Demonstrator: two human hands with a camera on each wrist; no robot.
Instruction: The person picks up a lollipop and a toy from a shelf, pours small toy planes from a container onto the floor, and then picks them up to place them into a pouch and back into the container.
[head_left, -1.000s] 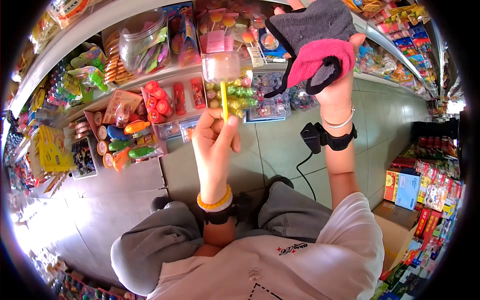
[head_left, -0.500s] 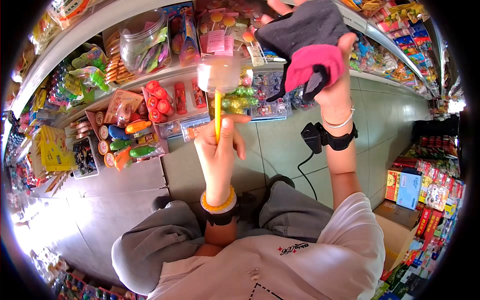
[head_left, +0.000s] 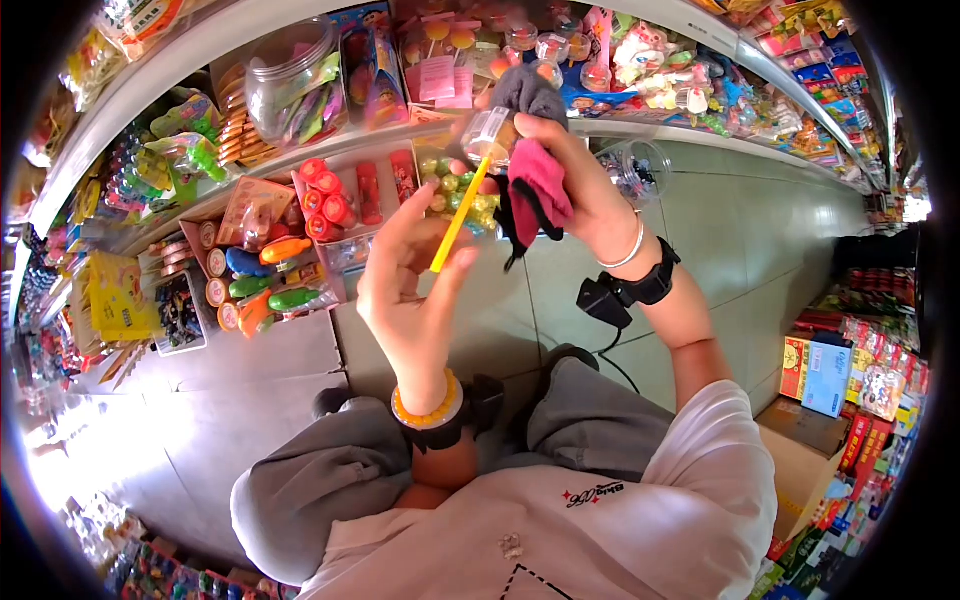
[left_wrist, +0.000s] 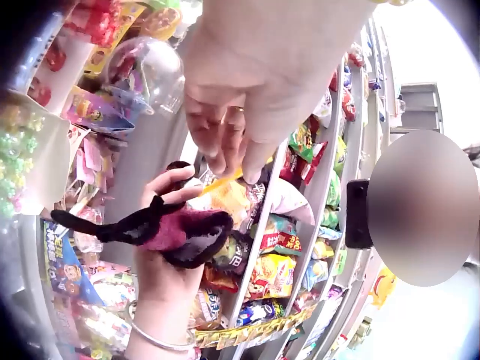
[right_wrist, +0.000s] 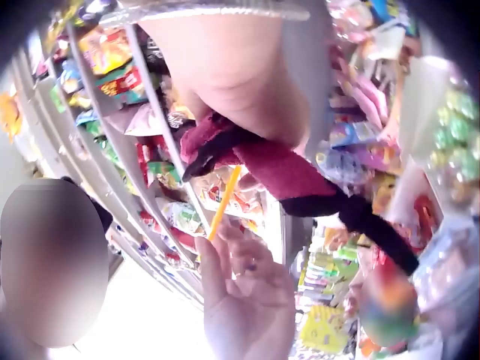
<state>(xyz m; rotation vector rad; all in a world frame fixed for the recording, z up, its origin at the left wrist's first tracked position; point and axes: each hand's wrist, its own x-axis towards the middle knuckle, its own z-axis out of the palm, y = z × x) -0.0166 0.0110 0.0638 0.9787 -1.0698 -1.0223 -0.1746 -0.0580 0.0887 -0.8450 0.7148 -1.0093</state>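
Note:
In the head view my right hand (head_left: 590,190) grips a folded grey and pink cloth (head_left: 540,185) with black edging. The cloth is bunched about the clear round head (head_left: 488,135) of a lollipop-shaped thing, with my right thumb close beside that head. Its yellow stick (head_left: 462,215) slants down toward my left hand (head_left: 410,290). My left thumb and fingers stand apart around the stick's lower end. The right wrist view shows the cloth (right_wrist: 300,180) hanging under my right hand, and the stick (right_wrist: 225,202) reaching the left thumb. Part of the clear head is hidden by the cloth.
A shelf holds a clear plastic jar (head_left: 290,85) and packaged sweets. Below stand a box of red-capped tubes (head_left: 325,200), bright toys (head_left: 265,265) and a tray of green beads (head_left: 450,185). Cartons (head_left: 815,370) stand at the right. Another person shows in both wrist views.
My right hand has brought the cloth down and left onto the clear head. The stick has tilted over to the right, and my left fingers have spread from their grip on it.

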